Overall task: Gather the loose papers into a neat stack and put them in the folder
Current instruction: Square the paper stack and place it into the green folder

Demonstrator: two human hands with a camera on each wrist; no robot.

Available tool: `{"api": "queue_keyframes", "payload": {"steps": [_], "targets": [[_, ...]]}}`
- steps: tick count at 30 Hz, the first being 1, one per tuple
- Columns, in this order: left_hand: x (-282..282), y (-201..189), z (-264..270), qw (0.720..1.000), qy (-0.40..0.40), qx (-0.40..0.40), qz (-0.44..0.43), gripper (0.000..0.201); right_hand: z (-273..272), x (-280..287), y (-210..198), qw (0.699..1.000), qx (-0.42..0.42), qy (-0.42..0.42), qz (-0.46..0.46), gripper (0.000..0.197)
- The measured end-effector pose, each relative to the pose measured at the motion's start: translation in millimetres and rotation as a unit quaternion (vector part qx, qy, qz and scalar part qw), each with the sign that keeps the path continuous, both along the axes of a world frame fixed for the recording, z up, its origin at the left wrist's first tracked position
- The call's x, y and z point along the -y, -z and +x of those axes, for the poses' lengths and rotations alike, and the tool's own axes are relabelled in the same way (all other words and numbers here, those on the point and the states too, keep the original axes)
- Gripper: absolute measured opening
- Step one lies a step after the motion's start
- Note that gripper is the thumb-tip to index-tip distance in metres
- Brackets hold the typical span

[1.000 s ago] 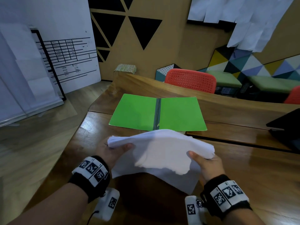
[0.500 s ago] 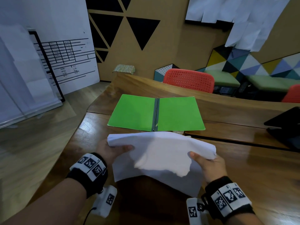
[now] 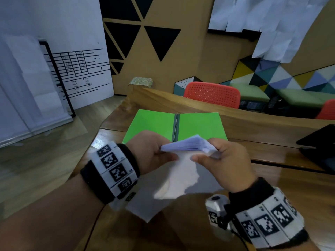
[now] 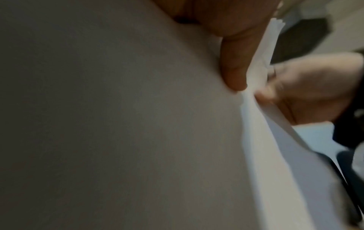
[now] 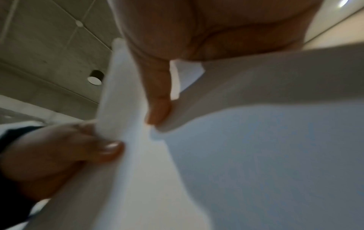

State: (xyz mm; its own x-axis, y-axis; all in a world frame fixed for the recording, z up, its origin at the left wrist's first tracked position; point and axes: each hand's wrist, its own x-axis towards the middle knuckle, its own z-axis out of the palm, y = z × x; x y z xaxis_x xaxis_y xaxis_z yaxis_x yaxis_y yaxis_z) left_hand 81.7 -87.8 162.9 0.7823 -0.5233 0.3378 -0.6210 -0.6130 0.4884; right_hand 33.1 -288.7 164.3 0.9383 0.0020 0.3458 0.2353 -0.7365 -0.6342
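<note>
Papers (image 3: 188,147) held upright in both hands, above the desk (image 3: 272,178) and in front of the open folder (image 3: 154,124).

The left hand (image 3: 148,153) pinches the stack's left end, its thumb (image 4: 234,68) pressed flat on the near sheet; the right hand (image 3: 226,160) grips the right end, fingers (image 5: 157,93) curled round the edge. The sheets hang down unevenly from the grip, bottom edges ragged. Beyond lies the green folder, spread flat on the wooden desk, with a red chair (image 3: 212,94) behind it and a dark laptop (image 3: 319,147) at right.
</note>
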Motion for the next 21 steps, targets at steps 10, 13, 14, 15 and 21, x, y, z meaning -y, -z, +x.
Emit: {"api": "queue_keyframes", "payload": {"steps": [10, 13, 14, 15, 21], "targets": [[-16, 22, -14, 0.879, -0.186, -0.239, -0.368, 0.023, 4, 34, 30, 0.826, -0.082, -0.059, 0.554, 0.038], [-2, 37, -23, 0.856, -0.246, -0.219, -0.398, 0.027, -3, 7, 34, 0.836, 0.007, -0.024, 0.548, 0.026], [2, 44, -26, 0.853, -0.270, -0.218, -0.390, 0.026, -4, 0, 38, 0.856, 0.027, 0.000, 0.516, 0.025], [4, 51, -28, 0.849, -0.288, -0.231, -0.378, 0.022, -4, -6, 44, 0.876, 0.034, 0.028, 0.480, 0.024], [4, 62, -32, 0.872, -0.241, -0.195, -0.378, 0.033, 3, 0, 57, 0.898, 0.000, 0.097, 0.428, 0.020]]}}
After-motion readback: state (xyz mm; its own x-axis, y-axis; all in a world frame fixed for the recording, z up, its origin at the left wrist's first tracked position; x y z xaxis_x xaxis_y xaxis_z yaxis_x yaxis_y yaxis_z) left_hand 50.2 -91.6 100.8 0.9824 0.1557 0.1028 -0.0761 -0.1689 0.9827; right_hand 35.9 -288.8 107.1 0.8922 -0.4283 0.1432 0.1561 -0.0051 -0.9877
